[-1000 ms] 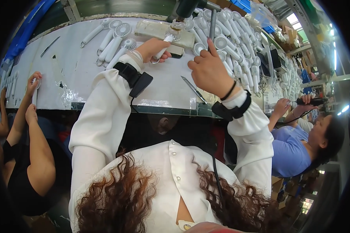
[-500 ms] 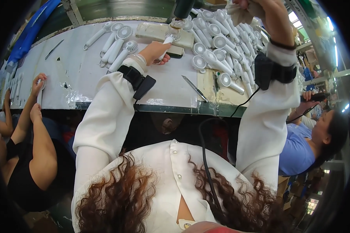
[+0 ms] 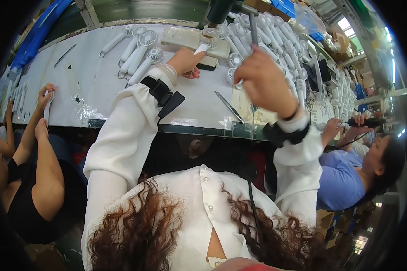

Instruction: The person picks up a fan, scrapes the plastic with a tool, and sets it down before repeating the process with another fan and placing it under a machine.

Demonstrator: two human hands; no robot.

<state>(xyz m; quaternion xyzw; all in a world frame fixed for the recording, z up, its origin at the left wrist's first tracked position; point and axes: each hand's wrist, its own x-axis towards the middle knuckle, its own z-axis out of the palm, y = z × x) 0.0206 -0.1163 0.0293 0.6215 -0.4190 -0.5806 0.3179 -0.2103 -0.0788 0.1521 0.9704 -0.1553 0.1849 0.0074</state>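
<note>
My left hand (image 3: pixel 184 62) is closed around the handle of a small white handheld fan (image 3: pixel 201 48). The fan's head lies under the tip of a dark green hand press (image 3: pixel 218 12), partly hidden by it. My right hand (image 3: pixel 264 81), a little blurred, is closed on the end of the press's grey metal lever (image 3: pixel 253 30), which points down toward me. A cream-coloured block (image 3: pixel 178 37) lies beneath the press. Just beyond my left wrist, several more white fans (image 3: pixel 142 54) rest on the table.
A big heap of white fans (image 3: pixel 282 38) fills the right side of the table (image 3: pixel 185 106). A utility knife (image 3: pixel 229 107) lies near the front edge, a thin pointed tool (image 3: pixel 64 55) at far left. Co-workers sit left (image 3: pixel 49 180) and right (image 3: pixel 343 176).
My right hand has come down and inward from the upper right, bringing the lever down with it. My left hand stays with the fan under the press.
</note>
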